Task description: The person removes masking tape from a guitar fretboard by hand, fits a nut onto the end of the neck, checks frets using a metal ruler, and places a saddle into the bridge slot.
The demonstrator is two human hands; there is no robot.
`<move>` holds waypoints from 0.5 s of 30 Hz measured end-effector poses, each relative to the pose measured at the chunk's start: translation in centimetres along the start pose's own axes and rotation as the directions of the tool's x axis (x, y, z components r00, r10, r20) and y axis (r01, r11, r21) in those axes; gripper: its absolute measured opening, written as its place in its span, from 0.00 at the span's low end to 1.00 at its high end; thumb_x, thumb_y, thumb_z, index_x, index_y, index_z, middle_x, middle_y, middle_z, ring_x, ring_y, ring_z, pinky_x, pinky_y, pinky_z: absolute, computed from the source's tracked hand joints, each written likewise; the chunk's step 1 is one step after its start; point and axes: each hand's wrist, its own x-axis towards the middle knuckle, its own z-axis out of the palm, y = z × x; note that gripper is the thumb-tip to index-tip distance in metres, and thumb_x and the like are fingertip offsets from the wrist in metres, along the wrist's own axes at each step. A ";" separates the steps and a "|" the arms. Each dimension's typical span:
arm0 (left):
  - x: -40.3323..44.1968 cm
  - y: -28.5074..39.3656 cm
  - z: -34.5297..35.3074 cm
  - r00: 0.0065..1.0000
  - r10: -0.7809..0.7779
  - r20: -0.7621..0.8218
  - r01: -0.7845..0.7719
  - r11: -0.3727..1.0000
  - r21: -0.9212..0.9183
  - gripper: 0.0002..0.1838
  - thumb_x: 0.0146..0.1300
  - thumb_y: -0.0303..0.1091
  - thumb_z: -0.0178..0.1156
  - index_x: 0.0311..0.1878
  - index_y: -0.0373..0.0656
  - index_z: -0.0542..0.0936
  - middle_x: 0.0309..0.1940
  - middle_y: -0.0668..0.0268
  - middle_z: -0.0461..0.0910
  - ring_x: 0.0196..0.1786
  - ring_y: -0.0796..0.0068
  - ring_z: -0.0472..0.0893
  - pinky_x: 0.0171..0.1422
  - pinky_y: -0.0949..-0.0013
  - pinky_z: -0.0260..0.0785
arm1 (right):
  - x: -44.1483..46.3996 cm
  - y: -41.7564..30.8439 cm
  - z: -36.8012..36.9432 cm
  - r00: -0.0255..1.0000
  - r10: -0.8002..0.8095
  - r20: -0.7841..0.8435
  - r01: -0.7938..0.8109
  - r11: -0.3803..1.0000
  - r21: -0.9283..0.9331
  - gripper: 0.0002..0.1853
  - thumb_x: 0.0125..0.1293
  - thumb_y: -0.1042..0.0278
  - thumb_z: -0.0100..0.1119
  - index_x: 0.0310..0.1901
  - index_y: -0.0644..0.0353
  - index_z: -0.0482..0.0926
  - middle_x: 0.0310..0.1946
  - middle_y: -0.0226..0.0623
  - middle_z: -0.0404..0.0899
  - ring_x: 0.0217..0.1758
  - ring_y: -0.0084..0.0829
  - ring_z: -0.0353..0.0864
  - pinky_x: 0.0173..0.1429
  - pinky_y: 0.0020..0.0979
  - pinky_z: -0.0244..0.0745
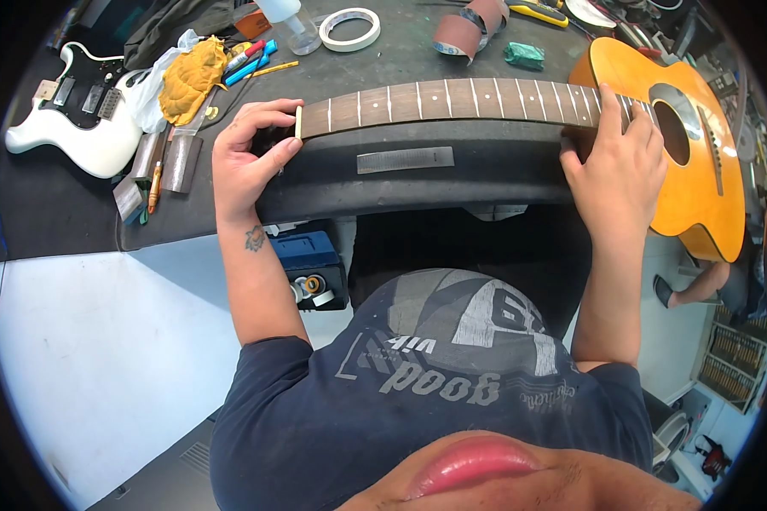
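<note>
An acoustic guitar point(699, 196) with a yellow-orange top lies across the workbench, its body to the right and its unstrung neck pointing left. My left hand point(251, 153) grips the neck's end at the pale nut point(298, 122), thumb in front and fingers behind; the headstock is largely hidden by it. At the body end of the fretboard point(460, 98), my right hand point(618, 162) grips the neck, with fingers over the frets and thumb on the near side. A small grey metal strip point(405, 159) lies on the bench between my hands, just in front of the neck.
A white electric guitar body point(72, 119) lies at the left. Beside it are a yellow cloth point(192, 81), pens and metal blocks point(181, 163). Behind the neck are a masking tape roll point(349, 30), a clear bottle point(294, 25) and curled sandpaper point(471, 32). Another person's leg point(699, 285) shows at right.
</note>
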 end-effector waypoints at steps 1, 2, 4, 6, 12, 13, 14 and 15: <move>0.0 0.0 0.0 1.000 0.001 0.000 -0.001 1.000 0.013 0.15 0.61 0.25 0.82 0.52 0.38 0.92 0.61 0.55 0.93 0.64 0.65 0.87 0.72 0.61 0.76 | 0.0 0.0 0.0 1.000 0.001 0.002 -0.001 1.000 0.000 0.47 0.61 0.56 0.83 0.83 0.47 0.73 0.78 0.54 0.75 0.83 0.53 0.72 0.81 0.53 0.70; 0.0 0.1 0.1 1.000 -0.004 -0.006 0.004 1.000 0.017 0.15 0.61 0.25 0.82 0.51 0.38 0.92 0.61 0.56 0.94 0.64 0.65 0.87 0.72 0.61 0.76 | 0.0 0.0 -0.1 1.000 0.002 0.005 -0.002 1.000 -0.001 0.47 0.61 0.56 0.83 0.83 0.47 0.73 0.78 0.54 0.75 0.83 0.53 0.72 0.81 0.53 0.70; 0.1 0.3 0.3 1.000 -0.013 -0.017 0.014 1.000 0.025 0.15 0.60 0.24 0.82 0.50 0.39 0.93 0.60 0.56 0.94 0.63 0.64 0.87 0.72 0.61 0.76 | 0.0 -0.1 -0.2 1.000 0.003 0.009 -0.003 1.000 -0.002 0.47 0.61 0.56 0.83 0.83 0.47 0.73 0.78 0.54 0.75 0.83 0.53 0.72 0.81 0.53 0.70; 0.2 0.2 0.1 1.000 0.023 -0.004 -0.023 0.998 0.064 0.14 0.59 0.24 0.82 0.49 0.39 0.93 0.59 0.56 0.94 0.63 0.63 0.87 0.72 0.60 0.76 | 0.0 0.0 -0.2 1.000 0.003 0.012 -0.003 1.000 -0.003 0.47 0.61 0.56 0.83 0.83 0.47 0.73 0.78 0.54 0.75 0.83 0.53 0.72 0.81 0.53 0.70; 0.2 0.3 0.3 0.999 0.038 -0.009 -0.037 0.995 0.091 0.12 0.57 0.22 0.81 0.46 0.38 0.94 0.59 0.55 0.94 0.63 0.62 0.87 0.71 0.60 0.76 | 0.0 0.0 -0.2 1.000 -0.008 0.005 0.008 1.000 -0.017 0.47 0.61 0.56 0.83 0.82 0.48 0.74 0.78 0.53 0.75 0.83 0.52 0.72 0.81 0.53 0.70; 0.2 0.3 0.3 0.999 0.032 -0.008 -0.031 0.995 0.093 0.13 0.57 0.22 0.81 0.46 0.38 0.94 0.59 0.55 0.94 0.62 0.62 0.87 0.71 0.60 0.76 | 0.0 0.0 -0.2 1.000 -0.007 0.004 0.007 1.000 -0.017 0.47 0.61 0.56 0.83 0.83 0.48 0.74 0.78 0.53 0.75 0.83 0.52 0.72 0.81 0.53 0.70; 0.2 0.3 0.3 1.000 0.025 -0.010 -0.024 0.995 0.093 0.13 0.57 0.22 0.81 0.46 0.38 0.94 0.59 0.55 0.95 0.62 0.62 0.87 0.71 0.60 0.76 | 0.0 0.0 -0.2 1.000 -0.006 0.004 0.006 1.000 -0.018 0.47 0.61 0.56 0.83 0.83 0.48 0.74 0.78 0.53 0.75 0.83 0.52 0.72 0.81 0.53 0.70; 0.2 0.3 0.3 1.000 0.019 -0.012 -0.018 0.995 0.093 0.13 0.56 0.21 0.81 0.45 0.38 0.94 0.58 0.55 0.95 0.62 0.62 0.87 0.71 0.60 0.76 | 0.0 -0.1 -0.2 1.000 -0.005 0.004 0.005 1.000 -0.018 0.47 0.61 0.56 0.83 0.83 0.48 0.74 0.78 0.53 0.75 0.83 0.52 0.72 0.81 0.53 0.70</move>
